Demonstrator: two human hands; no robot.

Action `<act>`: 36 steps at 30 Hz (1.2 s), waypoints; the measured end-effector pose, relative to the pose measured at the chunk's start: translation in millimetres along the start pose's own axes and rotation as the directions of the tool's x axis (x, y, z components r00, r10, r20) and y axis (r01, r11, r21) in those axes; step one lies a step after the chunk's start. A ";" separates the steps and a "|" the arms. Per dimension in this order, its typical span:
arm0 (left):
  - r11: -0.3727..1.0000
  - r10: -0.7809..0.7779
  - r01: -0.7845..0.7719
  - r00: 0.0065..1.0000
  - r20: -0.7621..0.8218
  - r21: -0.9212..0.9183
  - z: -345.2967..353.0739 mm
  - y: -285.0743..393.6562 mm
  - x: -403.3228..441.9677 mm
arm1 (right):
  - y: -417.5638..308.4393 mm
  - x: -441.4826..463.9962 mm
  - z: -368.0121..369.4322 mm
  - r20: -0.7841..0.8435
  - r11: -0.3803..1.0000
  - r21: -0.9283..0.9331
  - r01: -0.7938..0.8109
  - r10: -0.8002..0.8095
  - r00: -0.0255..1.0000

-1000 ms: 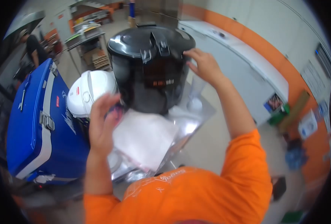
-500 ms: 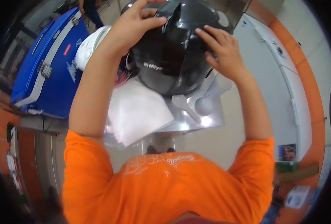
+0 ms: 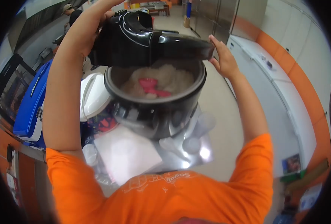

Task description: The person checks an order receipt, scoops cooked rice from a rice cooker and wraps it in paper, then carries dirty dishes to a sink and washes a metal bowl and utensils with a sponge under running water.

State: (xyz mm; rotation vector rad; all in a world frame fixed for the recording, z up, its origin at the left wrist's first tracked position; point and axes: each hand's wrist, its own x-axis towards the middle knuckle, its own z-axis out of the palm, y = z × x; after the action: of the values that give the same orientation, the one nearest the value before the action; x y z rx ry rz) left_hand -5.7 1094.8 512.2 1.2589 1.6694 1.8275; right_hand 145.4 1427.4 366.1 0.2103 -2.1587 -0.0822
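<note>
The black lid [image 3: 184, 47] is raised over a large black cooker [image 3: 150, 121]. Inside the pot is cooked rice [image 3: 173, 76] with a pink scoop [image 3: 149, 86] lying on it. My left hand [image 3: 98, 26] holds the lid at its left side, its fingers mostly hidden behind the lid and arm. At the lid's right edge is my right hand [image 3: 224, 59], thumb and fingers apart, touching the rim. White paper sheets [image 3: 126, 153] lie in front of the cooker, beside a clear plastic cup [image 3: 204, 122].
To the left are a white lidded container [image 3: 92, 97] and a blue cooler box [image 3: 31, 100]. A white chest freezer [image 3: 273, 100] runs along the right wall. Another person [image 3: 74, 15] stands at the back left. A steel table [image 3: 176, 160] bears the cooker.
The lid has swung up from the closed cooker, and the rice and pink scoop now show. My left hand has moved left and up with the lid; my right hand has shifted to its right edge.
</note>
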 end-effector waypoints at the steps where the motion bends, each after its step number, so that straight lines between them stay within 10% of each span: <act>1: 0.993 0.116 -0.112 0.974 -0.194 0.030 24.2 10.3 -4.8 | 15.4 7.6 8.9 -0.065 0.997 0.080 0.023 -0.018 0.998; 4: 0.990 0.050 0.000 0.934 -0.354 0.141 20.4 27.8 14.6 | 40.9 30.5 26.4 -0.257 0.967 0.208 0.147 -0.091 0.962; 7: 0.824 0.075 -0.320 0.880 -0.469 -0.468 -117.0 9.0 14.3 | 68.5 61.5 37.0 -0.345 0.973 0.230 0.019 0.064 0.936; 8: 0.911 0.355 -0.413 0.773 -0.526 0.008 -77.4 -7.4 3.8 | 85.2 79.8 39.3 -0.401 0.985 0.168 -0.029 0.095 0.911; 10: 0.459 0.775 -0.284 0.592 -0.223 0.842 -1.0 -46.3 -27.2 | 150.2 120.8 42.4 -0.288 0.967 0.182 -0.180 0.228 0.930; 12: 0.366 0.586 -0.085 0.794 -0.158 0.927 19.4 -99.3 -64.1 | 189.6 156.7 50.4 -0.153 0.786 0.552 -0.279 0.424 0.893; 14: 0.356 0.310 0.067 0.932 -0.186 0.932 34.9 -132.1 -97.1 | 151.5 173.9 42.8 0.152 0.358 0.657 -0.663 0.799 0.582; 16: 0.446 0.172 0.073 0.971 -0.166 0.892 43.5 -155.4 -117.1 | 212.0 176.2 81.4 0.117 0.382 0.636 -0.671 0.811 0.573; 22: 0.449 0.517 -0.042 0.827 -0.221 0.893 42.9 -212.7 -144.7 | 222.9 160.7 126.5 0.257 0.124 0.775 -0.620 0.834 0.488; 25: 0.460 0.565 -0.034 0.782 -0.263 0.887 46.7 -219.8 -142.6 | 220.1 160.7 124.7 0.231 0.217 0.692 -0.689 0.837 0.496; 27: 0.463 0.617 -0.063 0.739 -0.270 0.884 46.7 -223.2 -142.2 | 205.5 173.2 116.6 -0.388 0.801 -0.200 -0.564 0.464 0.796; 29: 0.476 0.610 -0.063 0.743 -0.277 0.877 46.9 -223.2 -143.7 | 118.0 179.0 107.3 -0.166 0.968 -0.249 0.007 -0.050 0.985; 30: 0.483 0.598 -0.072 0.755 -0.269 0.872 46.7 -222.4 -144.5 | 55.9 165.7 109.8 0.178 0.987 0.135 0.089 -0.113 0.977; 31: 0.487 0.600 -0.087 0.756 -0.261 0.869 46.6 -222.7 -144.5 | -6.0 152.7 112.5 0.500 0.881 0.462 -0.104 -0.162 0.851; 32: 0.488 0.604 -0.099 0.755 -0.254 0.867 46.8 -223.8 -144.2 | -57.5 150.2 105.4 0.853 0.973 0.147 -0.177 -0.034 0.522; 34: 0.486 0.624 -0.114 0.739 -0.253 0.867 46.2 -226.9 -144.3 | -69.7 124.9 153.0 0.974 0.978 0.206 0.027 -0.208 0.086; 36: 0.491 0.651 -0.168 0.723 -0.232 0.855 45.2 -229.0 -142.9 | -65.5 84.1 202.3 0.978 0.978 0.208 -0.001 -0.208 -0.002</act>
State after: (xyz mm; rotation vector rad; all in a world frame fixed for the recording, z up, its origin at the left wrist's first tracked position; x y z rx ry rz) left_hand 39.7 1067.1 243.8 1.7392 2.9670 1.8460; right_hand -60.2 1343.4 311.8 0.5359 -3.7068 -0.2081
